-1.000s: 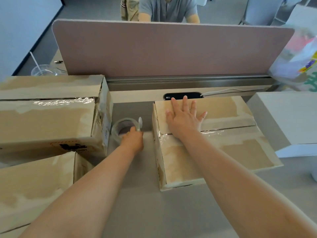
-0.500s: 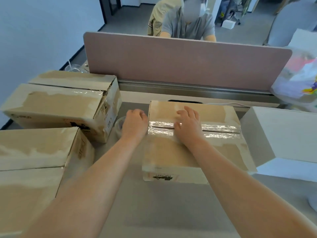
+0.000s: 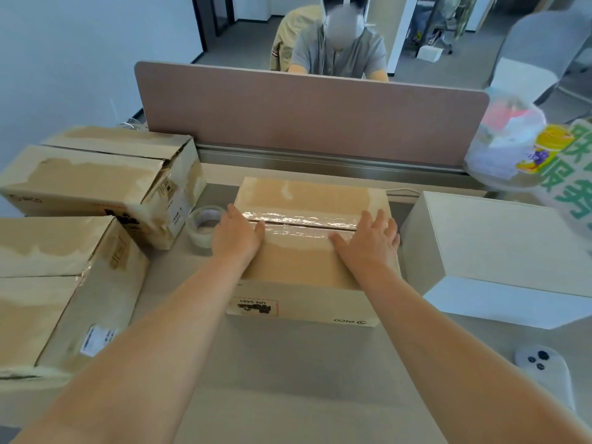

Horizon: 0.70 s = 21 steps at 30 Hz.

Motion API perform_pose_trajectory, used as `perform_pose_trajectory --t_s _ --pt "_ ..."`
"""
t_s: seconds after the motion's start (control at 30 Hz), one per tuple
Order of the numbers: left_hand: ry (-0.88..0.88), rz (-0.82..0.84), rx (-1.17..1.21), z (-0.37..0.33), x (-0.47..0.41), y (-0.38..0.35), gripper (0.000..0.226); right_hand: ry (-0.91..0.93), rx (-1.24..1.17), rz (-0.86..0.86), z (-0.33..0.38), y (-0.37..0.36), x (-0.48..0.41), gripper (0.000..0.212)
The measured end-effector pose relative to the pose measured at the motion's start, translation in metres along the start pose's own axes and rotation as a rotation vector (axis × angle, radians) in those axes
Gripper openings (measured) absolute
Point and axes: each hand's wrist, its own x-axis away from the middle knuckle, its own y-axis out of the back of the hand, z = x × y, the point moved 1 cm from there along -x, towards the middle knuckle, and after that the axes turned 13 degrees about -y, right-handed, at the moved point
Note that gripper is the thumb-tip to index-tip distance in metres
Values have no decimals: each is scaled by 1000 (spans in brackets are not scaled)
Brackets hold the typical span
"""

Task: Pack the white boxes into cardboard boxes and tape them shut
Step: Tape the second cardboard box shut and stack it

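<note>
A closed cardboard box (image 3: 307, 270) sits in the middle of the desk, with clear tape (image 3: 301, 219) running along its top seam. My left hand (image 3: 235, 235) lies flat on the box's left end, fingers straight, over the tape. My right hand (image 3: 368, 241) lies flat on the right end with its fingers spread. A roll of clear tape (image 3: 205, 224) stands on the desk just left of the box, beside my left hand. A large white box (image 3: 499, 241) stands to the right, close to my right hand.
Two taped cardboard boxes, one at the far left (image 3: 96, 181) and one at the near left (image 3: 54, 283), fill that side of the desk. A pink divider panel (image 3: 307, 116) runs along the back; a person sits behind it. A plastic bag (image 3: 506, 142) lies back right, a white controller (image 3: 547, 376) front right.
My left hand left the tape roll and came onto the box's left end. My right hand slid from the left part of the seam to the right end. The view rose.
</note>
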Motion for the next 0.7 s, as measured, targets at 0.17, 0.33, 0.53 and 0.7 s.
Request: perform_pose_trajectory --t_s 0.17,0.33,0.53,0.7 --pt "61 47 -26 6 -5 3 81 -281 -156 172 -14 4 -16 111" --pt "83 103 -65 17 -2 4 81 -315 -176 199 -17 6 -17 113" --pt "113 47 -65 23 25 8 77 -317 -182 178 -21 4 -2 75" --pt "132 -16 27 23 51 11 59 -305 -231 166 -24 -1 18 68"
